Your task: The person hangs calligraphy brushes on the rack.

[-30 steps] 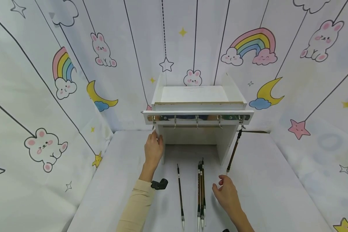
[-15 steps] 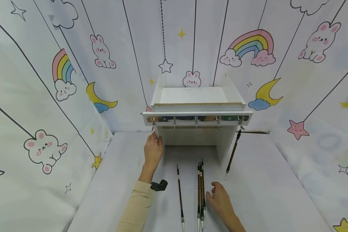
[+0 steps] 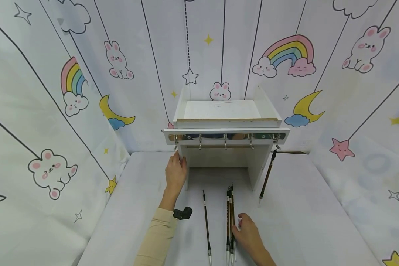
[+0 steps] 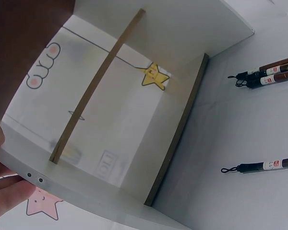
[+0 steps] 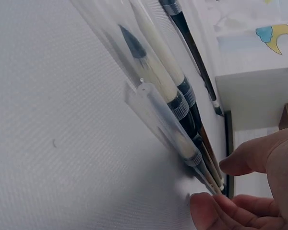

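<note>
A white shelf [image 3: 216, 147] stands on the table, a row of metal hooks [image 3: 225, 141] along its front. My left hand [image 3: 176, 173] holds the edge of the shelf's left side panel; in the left wrist view its fingers [image 4: 12, 194] lie around that edge. Several writing brushes [image 3: 230, 221] lie in a bunch, clear caps over their bristles. My right hand [image 3: 250, 236] is at the right side of this bunch, with thumb and fingers parted about the handles. Whether they touch is hard to tell. From the rightmost hook hangs one brush [image 3: 268, 176].
A single brush [image 3: 207, 225] lies left of the bunch. Behind the shelf, a white curtain [image 3: 146, 74] printed with rabbits and rainbows encloses the table [image 3: 306, 207]. A dark thin strip [image 3: 290, 152] sticks out behind the shelf's right side.
My right hand has left the hanging brush and moved left and down to the bunched brushes. My left hand has stayed on the shelf's side panel.
</note>
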`<state>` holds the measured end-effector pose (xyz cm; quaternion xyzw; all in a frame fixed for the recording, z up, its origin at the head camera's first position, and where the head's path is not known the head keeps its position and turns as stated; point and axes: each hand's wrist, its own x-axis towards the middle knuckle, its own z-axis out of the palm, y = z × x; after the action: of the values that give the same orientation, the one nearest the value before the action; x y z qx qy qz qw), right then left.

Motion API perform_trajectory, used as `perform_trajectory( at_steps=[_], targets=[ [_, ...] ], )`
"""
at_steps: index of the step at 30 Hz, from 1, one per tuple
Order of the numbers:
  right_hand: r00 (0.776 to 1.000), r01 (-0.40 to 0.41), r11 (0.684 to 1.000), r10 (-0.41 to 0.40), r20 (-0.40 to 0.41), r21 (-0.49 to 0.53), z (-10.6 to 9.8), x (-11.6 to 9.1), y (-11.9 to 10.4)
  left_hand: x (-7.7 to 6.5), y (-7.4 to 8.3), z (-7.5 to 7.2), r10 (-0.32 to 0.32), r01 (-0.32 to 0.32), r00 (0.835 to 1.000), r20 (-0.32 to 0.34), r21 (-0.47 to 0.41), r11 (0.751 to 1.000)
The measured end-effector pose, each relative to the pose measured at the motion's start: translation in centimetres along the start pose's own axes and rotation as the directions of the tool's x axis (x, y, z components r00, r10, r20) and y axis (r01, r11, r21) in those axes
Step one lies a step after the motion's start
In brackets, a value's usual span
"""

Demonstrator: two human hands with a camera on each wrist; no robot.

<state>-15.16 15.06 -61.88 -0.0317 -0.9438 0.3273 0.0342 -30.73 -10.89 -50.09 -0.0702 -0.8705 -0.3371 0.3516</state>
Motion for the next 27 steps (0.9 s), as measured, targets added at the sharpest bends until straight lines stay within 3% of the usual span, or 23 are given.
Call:
perform_trajectory(
  at_steps=[27],
  targets=[
    [1.000, -0.005, 1.000, 0.005, 0.016, -0.023, 1.2, 0.1, -0.3, 0.1, 0.2, -0.1, -0.014, 0.014, 1.000, 0.018, -0.006, 1.000]
  ],
)
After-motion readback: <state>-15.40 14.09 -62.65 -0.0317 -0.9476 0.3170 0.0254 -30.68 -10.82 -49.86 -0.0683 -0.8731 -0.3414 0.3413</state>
